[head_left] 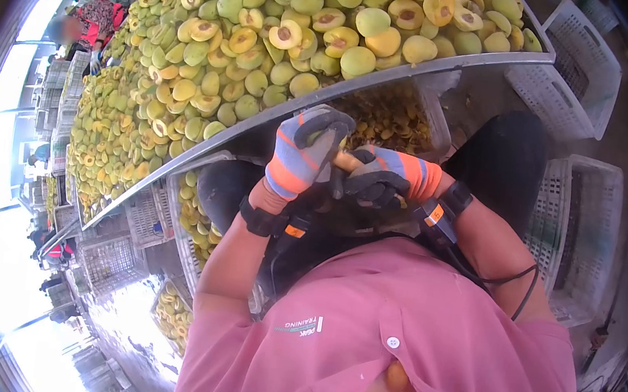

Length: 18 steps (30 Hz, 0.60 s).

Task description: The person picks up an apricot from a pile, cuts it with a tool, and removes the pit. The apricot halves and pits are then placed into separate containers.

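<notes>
While your gloved hands meet just below the table's metal edge [389, 77], your left hand [305, 152] and right hand [387, 175] close together around one small orange fruit [346, 162]. Halved yellow-green fruit [269, 44] covers the table above; white crates [575, 218] stand to your right.

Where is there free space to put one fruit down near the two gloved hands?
The table is crowded with fruit halves right up to its metal edge. The only bare patch is the floor between the pit crate and the empty white crates.
</notes>
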Available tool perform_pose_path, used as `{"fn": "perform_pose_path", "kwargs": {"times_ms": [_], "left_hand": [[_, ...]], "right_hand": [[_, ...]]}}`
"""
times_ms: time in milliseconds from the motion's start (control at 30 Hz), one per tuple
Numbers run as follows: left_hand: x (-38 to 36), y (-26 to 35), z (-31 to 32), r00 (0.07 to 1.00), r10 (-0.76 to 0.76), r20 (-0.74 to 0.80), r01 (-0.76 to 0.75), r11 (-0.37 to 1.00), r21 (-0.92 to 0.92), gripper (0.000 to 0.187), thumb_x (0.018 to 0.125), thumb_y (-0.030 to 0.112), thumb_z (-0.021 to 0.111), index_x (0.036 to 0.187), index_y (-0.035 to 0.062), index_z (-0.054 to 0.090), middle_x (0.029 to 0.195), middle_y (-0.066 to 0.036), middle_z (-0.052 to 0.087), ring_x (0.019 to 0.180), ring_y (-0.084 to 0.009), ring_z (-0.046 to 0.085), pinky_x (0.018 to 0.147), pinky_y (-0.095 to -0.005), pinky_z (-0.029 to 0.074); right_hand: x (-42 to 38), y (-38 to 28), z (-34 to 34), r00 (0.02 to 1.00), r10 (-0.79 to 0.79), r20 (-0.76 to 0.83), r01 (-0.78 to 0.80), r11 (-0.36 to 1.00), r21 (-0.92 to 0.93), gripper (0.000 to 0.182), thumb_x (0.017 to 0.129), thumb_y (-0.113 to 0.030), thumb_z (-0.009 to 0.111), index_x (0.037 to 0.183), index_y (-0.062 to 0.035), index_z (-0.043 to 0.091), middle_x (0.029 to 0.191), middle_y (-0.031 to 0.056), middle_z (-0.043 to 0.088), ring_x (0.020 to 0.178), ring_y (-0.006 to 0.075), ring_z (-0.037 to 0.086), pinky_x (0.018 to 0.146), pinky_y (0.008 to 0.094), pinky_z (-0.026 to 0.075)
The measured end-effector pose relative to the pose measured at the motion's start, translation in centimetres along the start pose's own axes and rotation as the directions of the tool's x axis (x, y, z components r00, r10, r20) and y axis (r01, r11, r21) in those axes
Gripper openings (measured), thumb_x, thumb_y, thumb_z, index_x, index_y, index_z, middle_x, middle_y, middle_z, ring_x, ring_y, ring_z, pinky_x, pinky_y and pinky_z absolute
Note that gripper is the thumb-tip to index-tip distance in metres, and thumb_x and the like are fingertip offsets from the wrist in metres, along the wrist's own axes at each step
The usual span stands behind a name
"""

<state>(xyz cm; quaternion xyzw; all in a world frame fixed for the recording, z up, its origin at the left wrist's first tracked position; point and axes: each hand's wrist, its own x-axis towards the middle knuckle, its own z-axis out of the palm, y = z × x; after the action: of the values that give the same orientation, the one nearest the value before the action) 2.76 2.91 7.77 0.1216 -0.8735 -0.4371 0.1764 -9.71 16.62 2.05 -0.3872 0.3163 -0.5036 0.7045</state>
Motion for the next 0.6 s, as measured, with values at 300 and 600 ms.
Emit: {"fn": "perform_pose_path", "kwargs": {"times_ms": [300, 600], "left_hand": [[-5.0, -3.4, -0.1, 0.952, 0.009, -0.305, 0.080, 0.957, 0.279, 0.030, 0.074, -0.003, 0.059, 0.104, -0.0032, 0.061, 0.102, -0.021, 0.062, 0.092, -0.0358, 0.062, 0.076, -0.0383, 0.051], [-12.2, -7.1, -13.6, 0.617, -0.255, -0.744, 0.742, -0.128, 0.659, 0.033, 0.087, 0.026, 0.063, 0.110, 0.0025, 0.064, 0.115, -0.017, 0.062, 0.105, -0.0321, 0.058, 0.091, -0.0381, 0.045]], "right_hand": [[0.8, 2.4, -2.8, 0.955, 0.296, -0.003, -0.213, 0.695, 0.686, 0.018, 0.090, -0.021, 0.059, 0.089, -0.0035, 0.062, 0.060, 0.0002, 0.051, 0.045, 0.0091, 0.047, 0.040, 0.0240, 0.036], [3.8, 5.9, -6.3, 0.870, 0.367, -0.329, 0.161, 0.419, 0.894, 0.013, 0.094, -0.020, 0.052, 0.094, -0.0067, 0.056, 0.061, -0.0051, 0.046, 0.047, 0.0075, 0.043, 0.040, 0.0230, 0.034]]}}
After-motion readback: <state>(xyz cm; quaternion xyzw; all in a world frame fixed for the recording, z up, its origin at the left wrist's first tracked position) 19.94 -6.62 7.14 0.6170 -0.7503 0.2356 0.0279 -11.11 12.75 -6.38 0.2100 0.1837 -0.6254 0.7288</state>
